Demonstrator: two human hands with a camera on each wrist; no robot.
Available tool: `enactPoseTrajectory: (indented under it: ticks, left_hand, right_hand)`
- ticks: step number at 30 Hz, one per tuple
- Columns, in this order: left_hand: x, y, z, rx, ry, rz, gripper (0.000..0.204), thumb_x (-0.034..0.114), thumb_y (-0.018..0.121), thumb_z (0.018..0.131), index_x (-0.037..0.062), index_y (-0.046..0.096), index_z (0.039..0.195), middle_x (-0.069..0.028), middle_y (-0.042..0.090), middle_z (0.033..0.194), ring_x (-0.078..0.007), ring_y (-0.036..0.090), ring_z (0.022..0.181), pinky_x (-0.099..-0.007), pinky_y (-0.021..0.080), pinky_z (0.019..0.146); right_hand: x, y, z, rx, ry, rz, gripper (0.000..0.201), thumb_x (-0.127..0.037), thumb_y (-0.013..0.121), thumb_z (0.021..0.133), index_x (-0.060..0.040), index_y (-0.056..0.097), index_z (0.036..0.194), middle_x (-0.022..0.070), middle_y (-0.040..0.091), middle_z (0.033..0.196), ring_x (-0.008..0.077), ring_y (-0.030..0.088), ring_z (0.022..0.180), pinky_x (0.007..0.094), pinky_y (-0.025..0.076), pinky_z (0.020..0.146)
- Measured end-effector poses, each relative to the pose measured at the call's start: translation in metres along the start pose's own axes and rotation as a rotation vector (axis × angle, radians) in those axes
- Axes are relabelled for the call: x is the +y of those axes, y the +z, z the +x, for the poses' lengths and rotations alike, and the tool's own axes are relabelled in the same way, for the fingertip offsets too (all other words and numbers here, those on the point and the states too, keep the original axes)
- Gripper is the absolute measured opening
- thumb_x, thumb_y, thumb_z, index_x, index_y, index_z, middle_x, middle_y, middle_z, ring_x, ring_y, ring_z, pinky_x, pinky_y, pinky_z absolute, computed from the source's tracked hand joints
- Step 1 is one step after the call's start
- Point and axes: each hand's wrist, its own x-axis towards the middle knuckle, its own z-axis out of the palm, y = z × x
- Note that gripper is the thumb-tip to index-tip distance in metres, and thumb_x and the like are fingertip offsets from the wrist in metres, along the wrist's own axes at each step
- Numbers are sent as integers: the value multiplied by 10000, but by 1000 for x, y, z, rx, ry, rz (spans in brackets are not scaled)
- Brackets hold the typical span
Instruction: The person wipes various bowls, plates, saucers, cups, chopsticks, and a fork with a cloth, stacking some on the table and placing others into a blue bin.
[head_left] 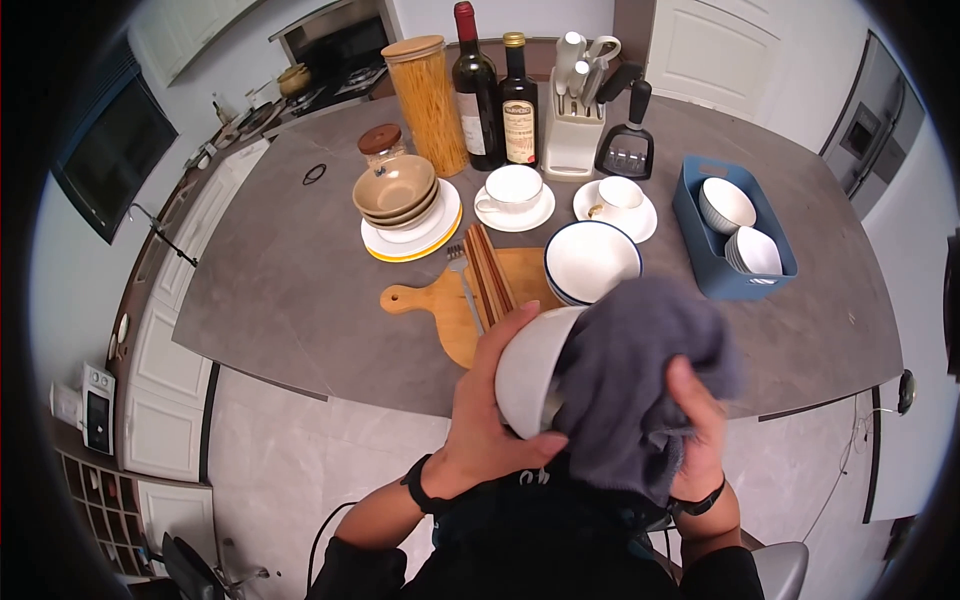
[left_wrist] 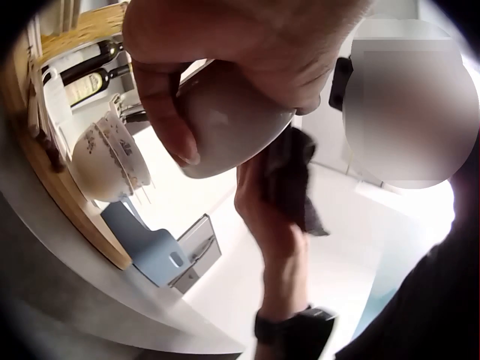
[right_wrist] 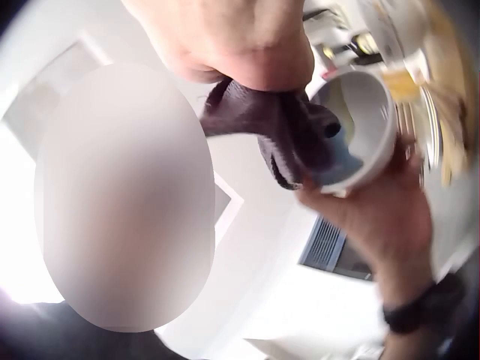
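Observation:
My left hand [head_left: 490, 410] grips a white bowl [head_left: 527, 375], tilted on its side with its mouth facing right, fingers and thumb around its outside. A grey cloth [head_left: 645, 380] hangs from my right hand [head_left: 700, 430], thumb lying over the fabric. Part of the cloth covers the bowl's opening in the head view. In the right wrist view the cloth [right_wrist: 292, 127] reaches into the bowl [right_wrist: 371, 112], whose inner wall shows patches of blue and yellow. Just beyond, stacked dark-rimmed white bowls [head_left: 592, 262] stand on a wooden cutting board [head_left: 435, 305], beside chopsticks [head_left: 490, 275] and a fork [head_left: 462, 275].
Brown bowls [head_left: 395, 188] sit on stacked plates [head_left: 440, 225] at left. Two cups on saucers, a white cup [head_left: 513, 190] and another cup [head_left: 618, 197], stand mid-table. Behind are a pasta jar [head_left: 430, 110], bottles [head_left: 477, 100] and a knife block [head_left: 573, 140]. A blue bin [head_left: 735, 275] holds bowls.

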Motion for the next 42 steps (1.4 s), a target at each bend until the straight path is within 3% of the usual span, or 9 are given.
enactPoseTrajectory:
  ticks: [2,3,5,6,10,15,19,23,42]
  left_hand:
    - [1,2,-3,-27,-231,-300,952,257,835,765,26,332,1540,-159,524,1442,-285,555,1297,-395,417,1106]
    - [3,5,-6,-30,-232,-300,952,257,835,765,26,332,1540,-159,524,1442,-285,555,1297,-395,417,1106]
    - [13,11,-9,-84,-407,-516,857,258,761,839,17,321,1534,-162,540,1398,-275,571,1262,-407,446,1074]
    - [24,3,-7,-282,-639,-475,801,253,752,853,-7,355,1498,-180,570,1334,-277,599,1207,-415,477,1027]
    - [28,2,11,-497,-515,-210,754,236,767,819,5,421,1447,-174,609,1247,-269,618,1151,-401,489,994]
    - [35,1,38,-371,-361,-228,818,143,734,799,16,354,1513,-141,569,1336,-232,545,1264,-374,394,1104]
    - [20,-15,79,-211,-484,-319,700,140,563,876,23,329,1525,-153,581,1261,-212,652,1029,-322,553,794]
    - [7,-5,130,-85,-681,-225,570,168,429,925,30,376,1475,-134,622,1048,-146,644,615,-242,448,384]
    - [-50,8,158,-340,-871,200,385,215,470,1059,60,562,1399,58,525,702,-27,427,474,-199,332,402]
  right_hand:
    - [-5,-16,-7,-66,-235,-374,649,-214,616,1011,61,325,1521,189,423,1546,319,486,1391,431,368,1171]
    - [-5,-46,5,-201,-557,-1092,692,-196,687,952,30,363,1520,224,394,1558,375,445,1420,426,383,1155]
    - [-15,-12,24,-526,-886,-1598,714,-148,747,857,-29,447,1494,276,393,1532,463,480,1361,442,435,1099]
    - [-1,-5,26,-402,-881,-1516,626,-103,765,779,-74,575,1375,261,530,1389,455,617,1166,437,528,942]
    - [-7,-22,25,-246,-669,-1519,384,-82,755,794,-62,640,1160,128,684,995,357,704,828,394,569,701]
    - [-23,-43,21,-52,-615,-1421,294,-107,750,861,-27,657,1129,129,709,951,304,725,822,351,560,736]
    - [-29,-69,24,486,-567,-895,472,-305,715,980,45,624,1283,84,699,1182,139,625,1073,313,459,1002]
    - [-26,-125,35,539,-629,-782,474,-296,703,989,47,610,1304,107,667,1267,164,594,1176,307,426,1045]
    - [-29,-152,25,608,-511,-823,393,-266,713,976,68,667,1177,104,732,1064,160,643,992,302,475,935]
